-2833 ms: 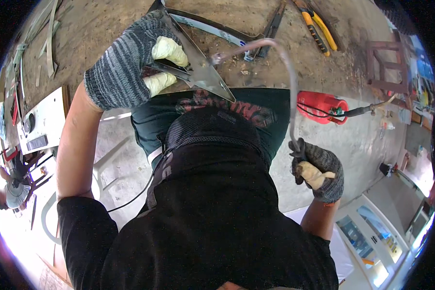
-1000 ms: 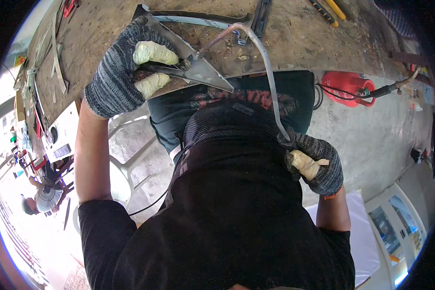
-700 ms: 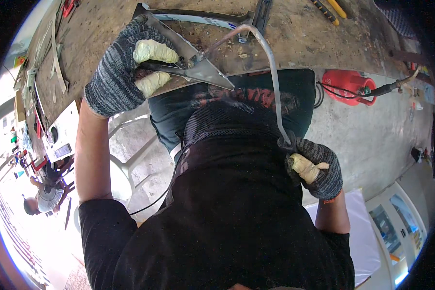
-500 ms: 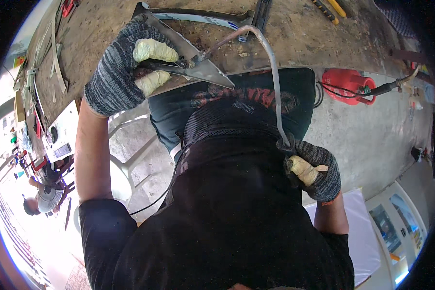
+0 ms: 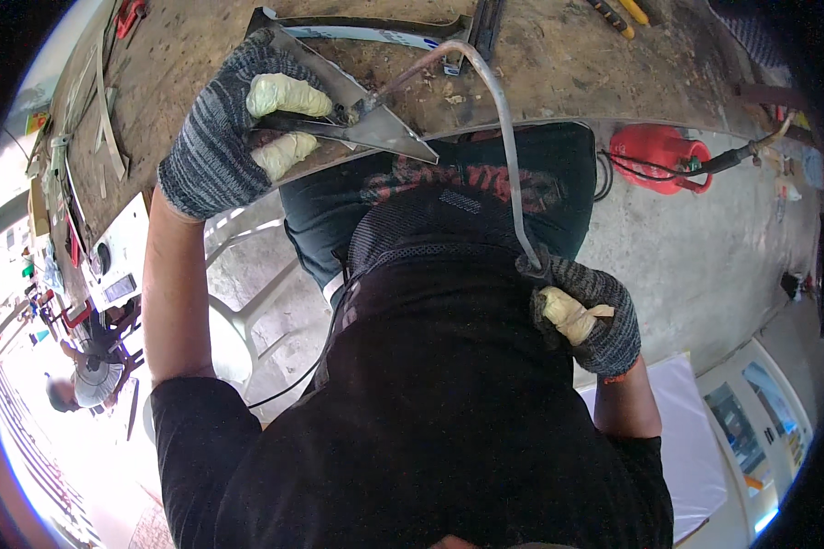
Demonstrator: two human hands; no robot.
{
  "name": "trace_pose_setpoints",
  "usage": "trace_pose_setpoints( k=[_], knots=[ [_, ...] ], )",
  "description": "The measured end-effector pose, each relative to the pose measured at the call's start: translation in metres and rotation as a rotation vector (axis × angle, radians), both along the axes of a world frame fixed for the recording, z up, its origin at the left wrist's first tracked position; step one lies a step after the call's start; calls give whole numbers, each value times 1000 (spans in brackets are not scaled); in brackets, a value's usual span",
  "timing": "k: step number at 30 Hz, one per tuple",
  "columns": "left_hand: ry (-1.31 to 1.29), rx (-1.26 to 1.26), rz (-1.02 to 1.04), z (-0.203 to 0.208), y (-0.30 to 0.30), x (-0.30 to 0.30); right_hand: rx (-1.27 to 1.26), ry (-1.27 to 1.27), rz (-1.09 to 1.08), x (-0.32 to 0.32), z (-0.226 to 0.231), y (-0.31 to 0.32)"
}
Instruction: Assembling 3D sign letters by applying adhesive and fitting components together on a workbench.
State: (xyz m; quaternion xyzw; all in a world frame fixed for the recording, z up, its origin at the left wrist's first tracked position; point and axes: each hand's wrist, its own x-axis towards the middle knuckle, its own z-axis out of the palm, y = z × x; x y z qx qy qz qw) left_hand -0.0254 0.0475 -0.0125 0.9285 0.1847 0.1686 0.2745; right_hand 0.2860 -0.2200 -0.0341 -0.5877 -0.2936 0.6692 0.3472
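Note:
My left hand point(image 5: 218, 123), in a grey striped knit glove with pale tape around its thumb and a finger, pinches a pointed piece of sheet metal point(image 5: 389, 133) at the edge of the worn workbench point(image 5: 558, 87). My right hand point(image 5: 598, 314), gloved and taped in the same way, is closed around the dark handle end of a long bent metal rod point(image 5: 507, 137). From that hand the rod rises, curves over to the left, and ends against or very near the metal beside my left fingertips. Whether the tip touches cannot be told.
Behind the piece lies a curved metal strip point(image 5: 366, 34) with a film on it. Yellow-handled tools point(image 5: 611, 18) are at the bench's far side. A red gas cylinder point(image 5: 655, 157) stands right, near a torch point(image 5: 737, 157). Another person point(image 5: 87, 380) is far left.
My right hand and the bent rod have shifted slightly left. My left hand and the sheet metal have also moved a little left.

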Motion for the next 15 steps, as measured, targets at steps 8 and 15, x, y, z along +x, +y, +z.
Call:
trace_pose_setpoints(
  k=[8, 15],
  knots=[
    [32, 37, 29, 1, -3, -2, 49, 139, -21, 4, -9, -6],
    [7, 5, 23, 1, -3, 0, 13, 78, 64, 2, 4, 6]
  ],
)
